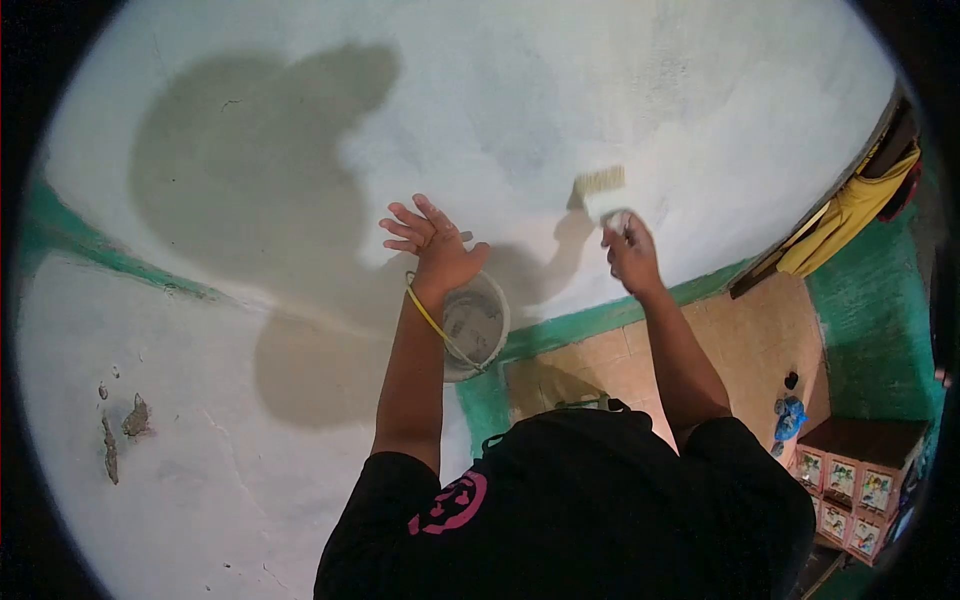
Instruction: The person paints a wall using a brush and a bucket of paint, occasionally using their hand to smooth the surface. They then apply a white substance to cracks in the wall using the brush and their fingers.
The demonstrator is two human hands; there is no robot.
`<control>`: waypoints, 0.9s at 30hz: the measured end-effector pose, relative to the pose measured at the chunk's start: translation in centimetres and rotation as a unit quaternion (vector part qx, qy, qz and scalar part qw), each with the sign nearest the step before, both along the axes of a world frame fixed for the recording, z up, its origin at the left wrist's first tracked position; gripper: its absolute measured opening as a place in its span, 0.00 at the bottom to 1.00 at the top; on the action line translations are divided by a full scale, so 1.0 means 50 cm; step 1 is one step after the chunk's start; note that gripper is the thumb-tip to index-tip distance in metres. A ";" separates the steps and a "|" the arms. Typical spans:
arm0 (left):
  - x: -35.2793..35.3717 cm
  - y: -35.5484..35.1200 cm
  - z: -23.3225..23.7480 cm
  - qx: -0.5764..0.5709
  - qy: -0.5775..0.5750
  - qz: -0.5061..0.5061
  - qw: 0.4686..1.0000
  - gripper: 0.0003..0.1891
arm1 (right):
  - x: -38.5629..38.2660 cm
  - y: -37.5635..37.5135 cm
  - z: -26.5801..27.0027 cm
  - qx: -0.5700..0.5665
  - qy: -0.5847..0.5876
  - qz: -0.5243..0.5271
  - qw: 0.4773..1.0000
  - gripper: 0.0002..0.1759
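My right hand (632, 258) is closed around the handle of a wide paintbrush (604, 190). Its pale bristles point up at the white wall (500, 90), and a shadow falls beside them. Fingers spread, my left hand (436, 245) is raised in front of the wall. A bucket (476, 325) with a greyish inside is beside my left forearm. Its yellow handle (428, 315) runs up to my left wrist, which hides part of the rim.
A green band (570, 325) runs along the wall's foot above the tan tiled floor (590, 360). Yellow cloth (850, 215) hangs at the right. A drawer cabinet (845, 490) and a blue plastic bag (790, 418) are at lower right. The left wall has chipped patches (137, 417).
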State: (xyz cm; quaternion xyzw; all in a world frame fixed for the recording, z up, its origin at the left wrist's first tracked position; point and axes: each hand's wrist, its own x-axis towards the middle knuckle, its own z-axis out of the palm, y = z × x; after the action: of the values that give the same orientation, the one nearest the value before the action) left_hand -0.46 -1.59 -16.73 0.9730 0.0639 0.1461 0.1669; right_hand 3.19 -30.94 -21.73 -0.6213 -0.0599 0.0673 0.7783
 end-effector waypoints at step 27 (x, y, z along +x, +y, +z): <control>0.007 -0.003 -0.008 0.021 -0.030 0.013 0.999 0.67 | -0.041 0.029 -0.318 -0.166 0.050 -0.022 0.985 0.14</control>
State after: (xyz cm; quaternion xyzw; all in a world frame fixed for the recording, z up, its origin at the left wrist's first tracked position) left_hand -0.11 -1.74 -17.13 0.9707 0.0680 0.1783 0.1462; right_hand 1.16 -29.48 -37.61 -0.7390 0.0050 0.0901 0.6676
